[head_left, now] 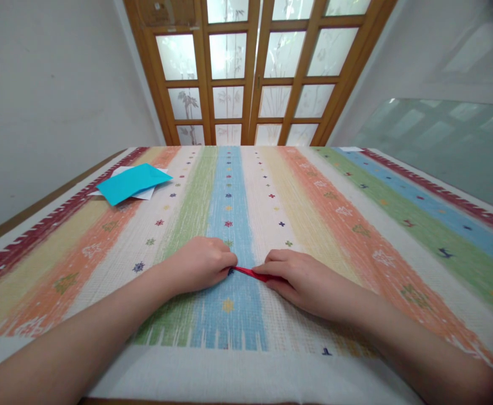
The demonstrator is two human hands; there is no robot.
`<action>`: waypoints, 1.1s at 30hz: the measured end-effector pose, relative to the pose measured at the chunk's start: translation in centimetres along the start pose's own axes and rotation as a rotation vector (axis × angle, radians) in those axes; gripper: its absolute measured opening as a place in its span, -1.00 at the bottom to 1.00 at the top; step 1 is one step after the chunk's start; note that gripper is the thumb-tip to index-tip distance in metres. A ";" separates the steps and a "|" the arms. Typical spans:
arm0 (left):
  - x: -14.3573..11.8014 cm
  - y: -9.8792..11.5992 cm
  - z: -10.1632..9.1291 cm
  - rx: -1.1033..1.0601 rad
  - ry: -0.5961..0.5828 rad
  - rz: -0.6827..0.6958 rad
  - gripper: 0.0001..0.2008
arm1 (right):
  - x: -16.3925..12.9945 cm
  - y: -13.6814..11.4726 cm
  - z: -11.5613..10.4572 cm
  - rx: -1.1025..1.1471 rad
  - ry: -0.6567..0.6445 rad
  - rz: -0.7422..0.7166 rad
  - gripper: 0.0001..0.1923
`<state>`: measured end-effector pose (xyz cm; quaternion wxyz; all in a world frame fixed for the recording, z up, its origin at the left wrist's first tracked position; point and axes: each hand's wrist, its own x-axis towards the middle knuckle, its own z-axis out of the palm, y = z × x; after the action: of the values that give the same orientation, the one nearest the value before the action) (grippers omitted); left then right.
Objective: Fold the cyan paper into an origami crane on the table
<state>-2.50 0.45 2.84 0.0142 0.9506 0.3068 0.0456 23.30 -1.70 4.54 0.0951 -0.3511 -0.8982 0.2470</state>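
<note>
Multicoloured striped fabric tablecloth [200,202] beneath a slim red paper-like strip [250,272]

The left hand [204,261] pinches the strip's nine-o'clock end between its fingers, the right hand [303,278] its three-o'clock end. Light, even pressure should prevent slipping or twisting. A turquoise paper sheet [132,183] lies well apart, toward ten o'clock.

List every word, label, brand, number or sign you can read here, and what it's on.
None can be read.
Multicoloured striped tablecloth: printed motifs, no lettering visible.
Bright blue paper sheet, thin red folded piece: no writing visible.
Brown panel near the top edge: small white mark, too blurred to read.
</note>
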 end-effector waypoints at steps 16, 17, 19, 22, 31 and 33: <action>-0.1 -0.9 -0.5 -0.038 0.025 0.112 -0.82 | 0.1 0.4 0.6 -0.064 -0.008 0.002 -0.66; -0.1 -0.9 -0.5 -0.054 0.024 0.103 -0.81 | 0.1 0.4 0.5 -0.063 -0.008 0.000 -0.65; -0.2 -1.0 -0.6 -0.082 0.021 0.080 -0.80 | 0.0 0.4 0.4 -0.059 -0.016 -0.004 -0.65; -0.5 -1.3 -0.8 -0.101 -0.005 0.038 -0.79 | 0.0 0.4 0.4 -0.070 -0.033 -0.003 -0.64; -0.8 -0.5 -1.4 -0.131 0.069 -0.035 -0.82 | 0.1 0.5 0.7 -0.072 -0.014 -0.014 -0.66; -0.5 0.0 -0.9 -0.122 0.107 -0.017 -0.80 | 0.1 0.5 0.7 -0.071 -0.017 -0.007 -0.68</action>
<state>-2.97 0.14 3.69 0.0558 0.9414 0.3120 0.1150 23.25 -1.56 3.73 0.0761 -0.3489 -0.9083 0.2177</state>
